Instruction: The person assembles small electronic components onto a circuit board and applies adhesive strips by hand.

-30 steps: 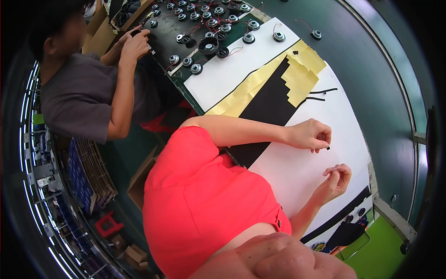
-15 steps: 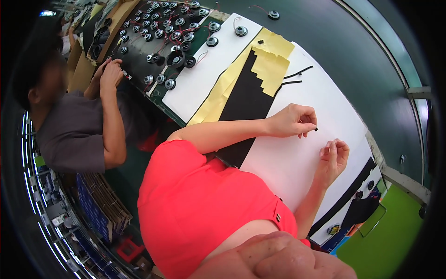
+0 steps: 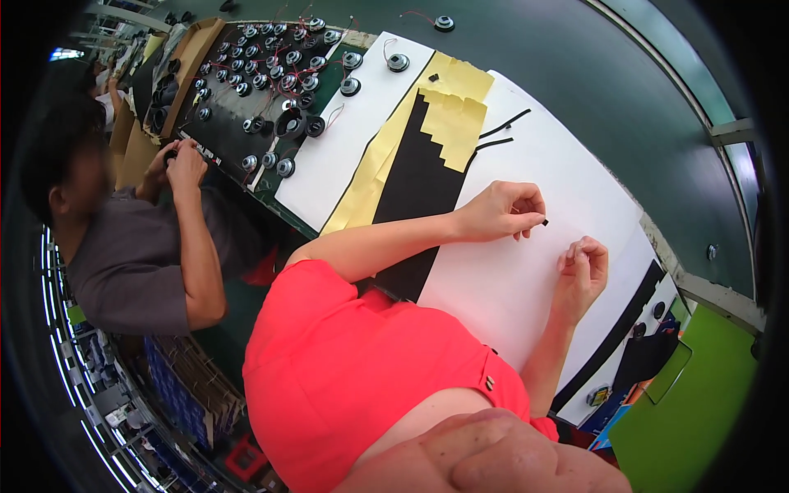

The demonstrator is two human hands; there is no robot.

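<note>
Head view: right of frame centre, the left hand (image 3: 498, 212) pinches a black piece (image 3: 545, 222) over the white sheet (image 3: 485, 283). Lower right of it, the right hand (image 3: 582, 275) has curled fingers; I cannot tell whether they grip anything.

Room ahead, crowding to the left

Between our left hand (image 3: 501, 212) and right hand (image 3: 582, 271) we have a gap over the white sheet (image 3: 567, 172), and bare sheet continues beyond them toward its far edge. Our left forearm (image 3: 394, 238) bars the near-left side; farther out, two thin black strips (image 3: 495, 143), stepped yellow paper (image 3: 460, 123) and clustered, wired speakers (image 3: 260, 81) obstruct us.
</note>
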